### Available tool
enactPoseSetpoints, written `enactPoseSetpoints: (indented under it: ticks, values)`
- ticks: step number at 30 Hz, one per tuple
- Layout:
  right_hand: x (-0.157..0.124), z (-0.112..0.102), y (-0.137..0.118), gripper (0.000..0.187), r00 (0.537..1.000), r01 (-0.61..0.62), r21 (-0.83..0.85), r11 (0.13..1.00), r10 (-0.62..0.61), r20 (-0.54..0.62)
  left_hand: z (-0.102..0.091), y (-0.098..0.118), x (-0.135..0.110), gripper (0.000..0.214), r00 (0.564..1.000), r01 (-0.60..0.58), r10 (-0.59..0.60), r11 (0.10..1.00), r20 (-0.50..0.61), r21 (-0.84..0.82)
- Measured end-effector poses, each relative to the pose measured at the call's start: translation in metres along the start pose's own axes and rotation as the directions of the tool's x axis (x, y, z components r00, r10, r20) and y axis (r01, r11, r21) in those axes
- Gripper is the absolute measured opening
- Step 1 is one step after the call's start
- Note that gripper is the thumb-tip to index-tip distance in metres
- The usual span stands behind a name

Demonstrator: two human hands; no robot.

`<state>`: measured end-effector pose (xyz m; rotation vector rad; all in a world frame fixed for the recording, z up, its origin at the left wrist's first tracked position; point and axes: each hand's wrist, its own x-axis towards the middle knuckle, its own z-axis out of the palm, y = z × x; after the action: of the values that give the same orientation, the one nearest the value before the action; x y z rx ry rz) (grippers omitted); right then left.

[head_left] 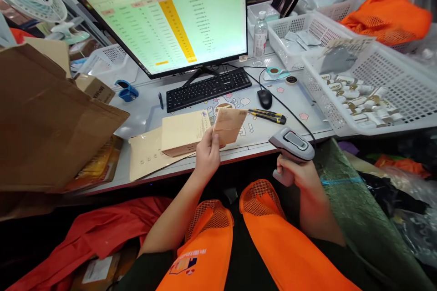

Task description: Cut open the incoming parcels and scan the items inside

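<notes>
My left hand (206, 153) is closed on a small tan cardboard packet (229, 124), held up over the desk's front edge. Just left of it a cream box (182, 132) lies on a flat cream sheet (145, 154). My right hand (297, 175) grips the handle of a grey barcode scanner (292, 142), whose black cable runs up the desk. The scanner's head points toward the packet. An orange mesh vest (266, 241) covers my lap below both hands.
A monitor (170, 13) with a green spreadsheet, a black keyboard (208, 88), a mouse (265, 98) and a yellow utility knife (268, 116) sit on the desk. A white basket (413, 95) of small tubes stands right. An open cardboard box (44, 118) fills the left. A water bottle (260, 36) stands behind.
</notes>
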<state>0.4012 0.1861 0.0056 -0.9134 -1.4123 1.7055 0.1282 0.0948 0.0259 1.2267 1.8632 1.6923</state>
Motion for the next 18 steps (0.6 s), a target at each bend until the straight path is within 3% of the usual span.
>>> enactPoseSetpoints:
  ticks: [4, 8, 13, 16, 18]
  values:
    - [0.008, 0.020, -0.018, 0.027, 0.998, 0.000, -0.074, 0.997, 0.005, 0.059, 0.000, 0.002, -0.003, 0.054, 0.996, -0.079, 0.082, 0.989, -0.021, 0.128]
    - [0.009, 0.017, -0.009, 0.031, 0.996, -0.019, -0.101, 0.995, 0.028, 0.084, -0.017, 0.004, -0.005, 0.049, 0.998, -0.021, 0.028, 0.994, -0.060, 0.109]
    - [0.037, -0.023, 0.001, 0.032, 0.989, -0.082, -0.160, 0.984, 0.060, -0.138, -0.069, -0.009, -0.005, 0.048, 0.968, 0.050, -0.022, 0.993, -0.249, 0.107]
    - [0.081, -0.058, -0.008, 0.030, 0.943, -0.188, -0.167, 0.968, 0.130, -0.307, -0.108, -0.025, 0.003, 0.053, 0.914, 0.100, -0.032, 0.984, -0.404, 0.149]
    - [0.117, -0.078, -0.016, 0.033, 0.913, -0.268, -0.196, 0.943, 0.184, -0.363, -0.130, -0.037, 0.012, 0.059, 0.896, 0.112, -0.044, 0.985, -0.442, 0.128]
